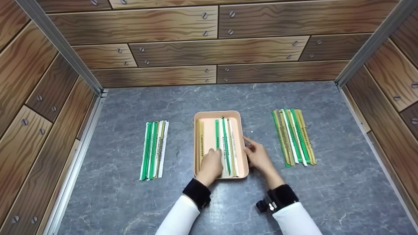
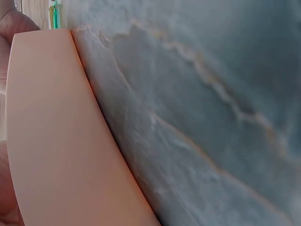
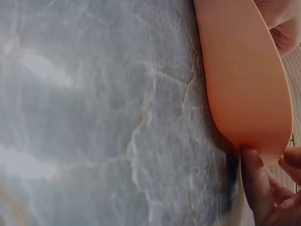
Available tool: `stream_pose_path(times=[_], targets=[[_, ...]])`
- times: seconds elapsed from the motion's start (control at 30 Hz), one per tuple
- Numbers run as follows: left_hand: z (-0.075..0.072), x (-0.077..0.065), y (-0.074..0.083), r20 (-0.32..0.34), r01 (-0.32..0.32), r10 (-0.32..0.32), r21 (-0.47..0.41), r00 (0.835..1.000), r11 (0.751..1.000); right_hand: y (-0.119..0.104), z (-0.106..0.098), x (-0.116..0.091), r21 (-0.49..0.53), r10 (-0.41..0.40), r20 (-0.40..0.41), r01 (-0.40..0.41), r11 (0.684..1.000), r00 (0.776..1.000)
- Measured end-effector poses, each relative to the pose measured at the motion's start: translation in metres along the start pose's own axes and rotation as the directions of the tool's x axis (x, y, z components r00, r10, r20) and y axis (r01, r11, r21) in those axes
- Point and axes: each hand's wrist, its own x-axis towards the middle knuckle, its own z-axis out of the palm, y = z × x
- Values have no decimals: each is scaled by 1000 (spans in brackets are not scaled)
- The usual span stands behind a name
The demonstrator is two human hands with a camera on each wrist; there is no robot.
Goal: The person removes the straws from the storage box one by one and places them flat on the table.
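A shallow peach-coloured tray point(image 1: 208, 115) stands in the middle of the grey marbled surface. Inside it, long slim printed packets lie lengthwise: gold packets point(image 1: 200, 137) along the left wall, green, white and gold ones point(image 1: 229, 143) toward the right. My left hand point(image 1: 210, 166) is down in the tray's near half, fingers curled at the lower end of a green packet point(image 1: 217, 130) and hiding that end. My right hand point(image 1: 259, 158) is at the tray's right side; in the right wrist view its fingers point(image 3: 256, 176) grip the tray's corner between lower wall and rim.
To the left lies a row of green, white and gold packets point(image 1: 154, 150). Another such row point(image 1: 294, 137) lies to the right, slightly fanned. Wood-patterned panels point(image 1: 215, 52) wall in the back and both sides, with metal rails point(image 1: 369, 45) at the corners.
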Motion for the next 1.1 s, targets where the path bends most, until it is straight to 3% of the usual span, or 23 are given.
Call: stream_pose_path(times=[0.33,0.53,0.83,1.1], targets=[[-6,-2,-6,-1,44,-44,17,999,999,1,0,1,6,23,1,-23,1000,1000],[-11,-6,-9,-58,49,-45,60,997,997,-1,-1,-1,5,29,10,-29,1000,1000],[-39,-19,-18,-151,43,-58,-103,987,994,-2,-1,-1,-1,43,10,-43,999,999],[-69,-36,-50,-303,20,-74,-176,950,984,-1,-1,0,-2,44,15,-44,999,999]])
